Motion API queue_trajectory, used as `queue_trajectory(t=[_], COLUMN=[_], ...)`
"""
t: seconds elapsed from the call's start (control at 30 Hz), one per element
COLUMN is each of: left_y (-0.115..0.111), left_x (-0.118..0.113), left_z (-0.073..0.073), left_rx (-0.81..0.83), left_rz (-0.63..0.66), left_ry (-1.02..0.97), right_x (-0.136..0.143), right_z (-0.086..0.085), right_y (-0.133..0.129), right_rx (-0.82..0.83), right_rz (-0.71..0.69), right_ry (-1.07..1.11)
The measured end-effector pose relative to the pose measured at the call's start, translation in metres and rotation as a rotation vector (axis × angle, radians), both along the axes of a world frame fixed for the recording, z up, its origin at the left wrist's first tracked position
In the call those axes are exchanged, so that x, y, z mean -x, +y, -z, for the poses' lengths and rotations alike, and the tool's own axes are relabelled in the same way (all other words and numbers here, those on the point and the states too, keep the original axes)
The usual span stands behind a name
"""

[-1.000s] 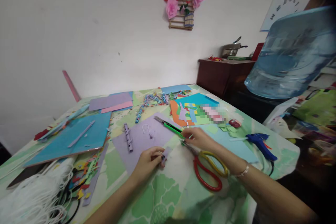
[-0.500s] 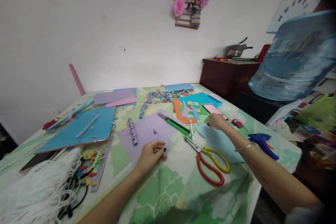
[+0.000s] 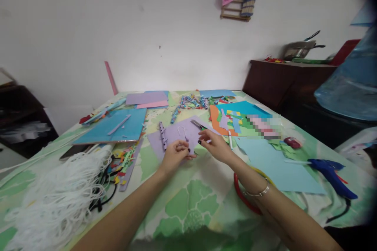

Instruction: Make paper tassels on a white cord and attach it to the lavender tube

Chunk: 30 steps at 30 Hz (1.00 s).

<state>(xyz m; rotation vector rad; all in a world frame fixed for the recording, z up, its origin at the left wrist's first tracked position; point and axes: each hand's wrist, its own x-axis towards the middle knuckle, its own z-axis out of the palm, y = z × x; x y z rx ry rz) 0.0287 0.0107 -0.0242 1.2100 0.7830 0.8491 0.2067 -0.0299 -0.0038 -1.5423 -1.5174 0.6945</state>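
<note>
My left hand [image 3: 176,154] is over the near edge of a purple sheet [image 3: 153,141], its thumb and fingers pinched on a small piece of pale purple paper [image 3: 192,150], mostly hidden. Just right of it hovers my right hand [image 3: 214,145], fingers bent and apart, with nothing visible between them. On the sheet lie a purple paper roll with dark holes [image 3: 163,136] and a thin white hooked strand [image 3: 182,130]. A utility knife [image 3: 196,124] points out from behind my right fingers. Scissors [image 3: 240,190] with red and yellow handles are partly covered by my right forearm.
On the left are a blue sheet stack [image 3: 103,131], white cord [image 3: 61,200] and coloured scraps [image 3: 122,162]. A light blue sheet [image 3: 282,168], a blue glue gun [image 3: 331,174] and a white pen [image 3: 230,140] lie to the right. Decorated paper rolls [image 3: 188,104] stand out at the back.
My right hand has come left from beside the phone to near my left hand. My left hand keeps its pinch. The view has turned left.
</note>
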Motion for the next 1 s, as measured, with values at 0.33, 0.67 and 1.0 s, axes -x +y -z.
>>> queue_trajectory(t=[0.33, 0.67, 1.0], left_y=[-0.01, -0.007, -0.019], left_x=[0.001, 0.011, 0.008], left_z=[-0.009, -0.012, -0.011], left_rx=[0.017, -0.189, -0.681], left_rz=[0.109, 0.091, 0.101], left_ry=[0.063, 0.188, 0.23], right_x=[0.0, 0.0, 0.008], right_z=[0.013, 0.004, -0.004], right_y=[-0.002, -0.012, -0.019], right_rx=[0.01, 0.026, 0.005], right_rz=[-0.066, -0.086, -0.088], right_ry=[0.376, 0.529, 0.608])
